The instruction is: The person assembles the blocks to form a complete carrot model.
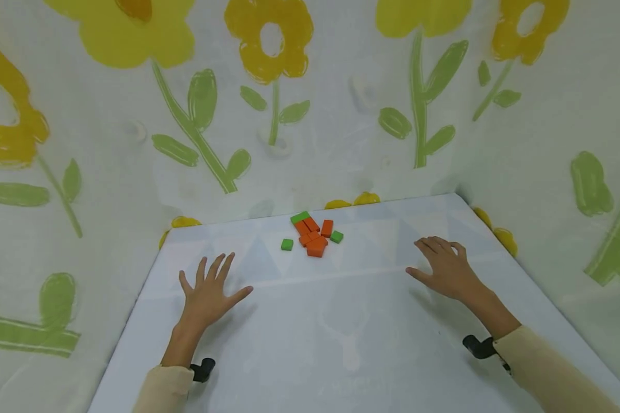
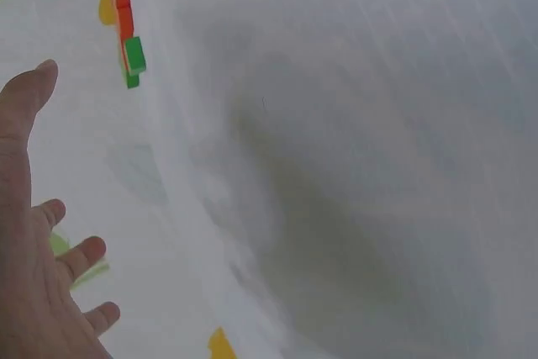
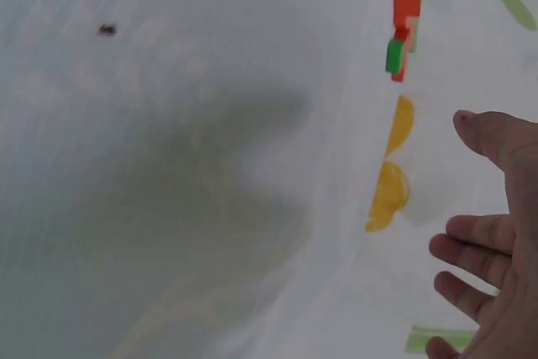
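a flower-printed sheet (image 1: 330, 132) walls in the space at the back and both sides, perhaps hung there to screen off the surroundings. within it lies the white table (image 1: 341, 304), its far edge near the sheet. two pale sleeves (image 1: 553, 367) reach in from the near side, one toward each flank, so the middle stays unobstructed to the head view.

the left hand (image 1: 206, 301) has its fingers spread wide and thumb out, holding nothing; the right hand (image 1: 449, 272) is also empty, its fingers a little bent and its thumb well apart. a shadow (image 3: 185, 199) on the table in the right wrist view suggests that hand is raised, not resting. black fittings (image 1: 203, 370) sit at the wrists, probably to carry the cameras.

between the hands, toward the far edge, the orange blocks (image 1: 317, 248) lie gathered, perhaps so either hand can reach them. smallest are the green blocks (image 1: 287, 244): one at the group's far end, one just beside it on the right, one slightly apart on the left.
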Demonstrator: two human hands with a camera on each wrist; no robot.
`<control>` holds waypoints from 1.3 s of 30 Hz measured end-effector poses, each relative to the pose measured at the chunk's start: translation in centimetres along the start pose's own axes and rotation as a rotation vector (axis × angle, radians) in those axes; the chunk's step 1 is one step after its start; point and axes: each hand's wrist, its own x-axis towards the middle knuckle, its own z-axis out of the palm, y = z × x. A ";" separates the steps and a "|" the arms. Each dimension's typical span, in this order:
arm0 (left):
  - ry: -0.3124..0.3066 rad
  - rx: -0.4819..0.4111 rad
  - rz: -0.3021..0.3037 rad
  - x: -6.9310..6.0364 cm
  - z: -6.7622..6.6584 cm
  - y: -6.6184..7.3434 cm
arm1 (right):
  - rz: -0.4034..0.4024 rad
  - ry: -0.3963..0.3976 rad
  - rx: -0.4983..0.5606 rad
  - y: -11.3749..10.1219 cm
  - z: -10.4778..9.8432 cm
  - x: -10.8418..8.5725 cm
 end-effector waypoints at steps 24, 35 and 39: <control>0.027 -0.309 0.031 8.4 5.9 8.5 | -0.022 -0.078 0.164 -8.4 5.9 10.4; 0.021 -0.374 0.054 10.6 6.9 10.4 | -0.001 -0.107 0.214 -9.4 7.2 15.3; 0.036 -0.413 0.077 11.0 7.2 11.2 | 0.017 -0.116 0.216 -9.3 8.1 17.1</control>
